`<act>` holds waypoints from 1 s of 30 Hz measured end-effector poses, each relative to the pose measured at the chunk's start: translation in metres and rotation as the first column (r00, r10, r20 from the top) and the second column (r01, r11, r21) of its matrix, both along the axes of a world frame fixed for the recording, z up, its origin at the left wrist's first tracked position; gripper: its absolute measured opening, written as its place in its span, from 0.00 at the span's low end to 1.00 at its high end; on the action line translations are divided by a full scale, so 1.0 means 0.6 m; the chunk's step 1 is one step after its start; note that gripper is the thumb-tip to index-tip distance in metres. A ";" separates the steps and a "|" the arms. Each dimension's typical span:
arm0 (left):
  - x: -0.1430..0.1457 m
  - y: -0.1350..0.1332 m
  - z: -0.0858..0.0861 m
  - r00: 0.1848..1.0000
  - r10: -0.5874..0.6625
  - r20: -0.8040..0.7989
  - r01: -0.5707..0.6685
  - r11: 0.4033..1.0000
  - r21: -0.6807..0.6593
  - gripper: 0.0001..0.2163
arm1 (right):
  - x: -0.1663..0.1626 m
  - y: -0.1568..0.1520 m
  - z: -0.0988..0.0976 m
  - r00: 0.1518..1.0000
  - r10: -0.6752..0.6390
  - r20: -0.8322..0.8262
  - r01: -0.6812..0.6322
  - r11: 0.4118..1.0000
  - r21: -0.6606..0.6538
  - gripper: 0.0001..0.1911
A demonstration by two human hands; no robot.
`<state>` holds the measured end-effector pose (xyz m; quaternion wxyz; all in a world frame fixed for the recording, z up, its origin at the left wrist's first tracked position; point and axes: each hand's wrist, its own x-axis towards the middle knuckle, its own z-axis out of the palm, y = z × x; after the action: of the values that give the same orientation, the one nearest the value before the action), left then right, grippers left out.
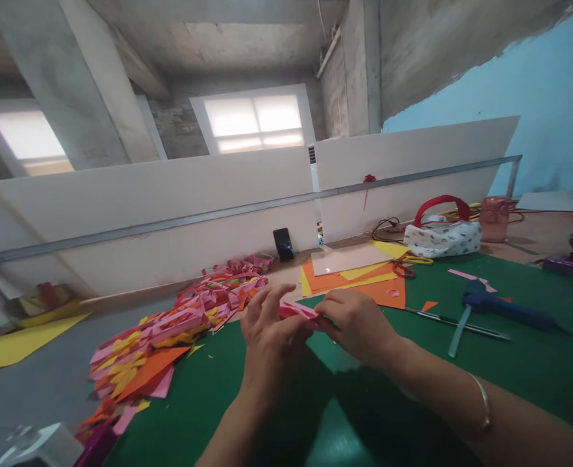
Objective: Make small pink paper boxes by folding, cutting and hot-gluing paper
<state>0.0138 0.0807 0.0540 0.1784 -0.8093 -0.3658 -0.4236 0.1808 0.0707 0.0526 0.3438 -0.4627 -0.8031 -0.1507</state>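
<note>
My left hand and my right hand meet above the green mat. Both pinch a small folded strip of pink paper between thumbs and fingertips. The strip runs from one hand to the other, and part of it is hidden by my fingers. A thin bangle sits on my right wrist.
A heap of folded pink, yellow and orange paper pieces lies left of my hands. Orange and yellow sheets lie behind them, with scissors. A blue glue gun, a metal rod, a patterned pouch, a phone and white partition boards stand around.
</note>
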 end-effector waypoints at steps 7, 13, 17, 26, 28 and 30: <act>0.005 0.000 -0.004 0.997 -0.070 -0.005 0.071 0.997 0.044 0.06 | 0.008 0.001 -0.003 0.997 -0.008 0.077 0.004 0.998 0.063 0.17; 0.009 -0.014 0.006 0.999 -0.037 -0.001 0.037 0.999 0.016 0.06 | 0.014 0.005 0.007 0.992 0.087 -0.086 -0.090 0.996 -0.024 0.05; 0.011 -0.015 0.004 0.999 -0.040 -0.001 0.040 0.998 0.044 0.06 | 0.021 0.008 0.010 0.996 0.081 -0.025 -0.082 0.994 -0.068 0.07; 0.002 -0.012 0.008 0.999 0.015 -0.048 -0.013 0.999 0.039 0.02 | 0.020 0.005 0.019 0.964 0.187 0.188 -0.211 0.971 0.116 0.16; 0.000 -0.012 0.010 0.998 0.039 -0.043 -0.037 0.998 0.049 0.02 | 0.017 0.003 0.019 0.969 0.184 0.164 -0.201 0.975 0.097 0.15; 0.000 -0.013 0.011 0.999 0.023 -0.036 -0.021 0.998 0.053 0.02 | 0.015 0.002 0.018 0.976 0.179 0.124 -0.187 0.981 0.052 0.15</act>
<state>0.0138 0.0730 0.0604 0.2110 -0.8079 -0.3599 -0.4162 0.1901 0.0719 0.0631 0.3224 -0.3657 -0.8562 -0.1710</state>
